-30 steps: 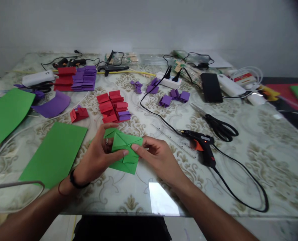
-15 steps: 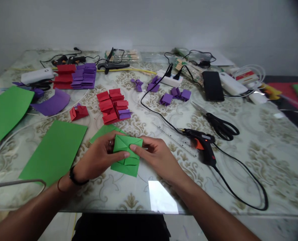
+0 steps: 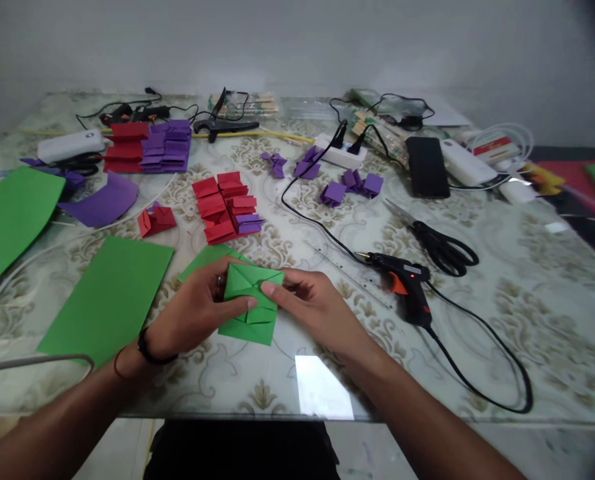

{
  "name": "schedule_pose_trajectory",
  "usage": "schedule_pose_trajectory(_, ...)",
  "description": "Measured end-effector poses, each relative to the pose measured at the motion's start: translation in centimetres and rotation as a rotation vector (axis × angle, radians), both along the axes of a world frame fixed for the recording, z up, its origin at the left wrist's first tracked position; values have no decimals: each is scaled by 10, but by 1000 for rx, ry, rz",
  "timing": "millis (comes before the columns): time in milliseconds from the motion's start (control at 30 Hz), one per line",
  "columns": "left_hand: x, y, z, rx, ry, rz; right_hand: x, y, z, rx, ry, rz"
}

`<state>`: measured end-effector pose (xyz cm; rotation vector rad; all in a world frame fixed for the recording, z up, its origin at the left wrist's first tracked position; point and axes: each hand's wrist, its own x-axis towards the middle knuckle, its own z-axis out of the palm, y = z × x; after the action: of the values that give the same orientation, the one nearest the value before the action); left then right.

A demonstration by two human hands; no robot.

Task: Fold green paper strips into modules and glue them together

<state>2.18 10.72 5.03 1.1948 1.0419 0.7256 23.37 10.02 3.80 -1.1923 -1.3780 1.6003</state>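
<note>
Head view: at the far left, a large green paper sheet [image 3: 17, 220] lies on the patterned, glossy-topped table [image 3: 272, 393]. To its right is a curved purple paper piece [image 3: 102, 202], and nearer the person, a flat green rectangular paper sheet [image 3: 110, 293]. Behind these stands a block of red and purple folded paper units [image 3: 147, 148]. A small red folded paper piece [image 3: 158, 221] sits apart, short of the block.

The left hand [image 3: 192, 310], with a black band at the wrist, has its fingers clamped on a green folded paper square [image 3: 247, 313], thumb on the upper face. Another green paper piece [image 3: 207, 260] shows just beyond this hand; a cluster of mostly red folded paper units [image 3: 222, 210] lies past it. The square is between both hands, above the near part of the table. The right hand [image 3: 322, 310] has its fingers clamped on the right edge, thumb on top, other fingers partly hidden.

Further right are a clear plastic ruler [image 3: 350, 275], a black glue gun with orange trigger [image 3: 415, 297], its red light lit, and black-handled metal scissors [image 3: 442, 248].
</note>
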Motion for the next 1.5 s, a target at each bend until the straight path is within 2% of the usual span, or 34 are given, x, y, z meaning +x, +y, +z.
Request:
schedule_pose_trajectory(233,-3,1,0,36,59,59,10,6,1,-33,14,68)
schedule_pose_trajectory(433,-2,1,-1,13,62,69,10,6,1,-35,-34,69)
schedule_pose_trajectory(733,-2,1,1,16,48,53,9,5,4,-7,-82,44)
schedule_pose_trajectory(833,-2,1,1,10,36,50,7,3,5,-19,-38,30)
schedule_pose_trajectory(967,-2,0,1,19,43,3,5,2,3,-21,41,-11)
schedule_pose_trajectory(1133,-1,0,1,9,40,-37,5,3,1,42,9,-35)
schedule_pose_trajectory(1333,-1,0,1,-59,50,-16,5,2,1,26,-12,-4)
schedule_pose_trajectory(1500,-2,1,0,-17,29,53,2,1,3,13,22,-22)
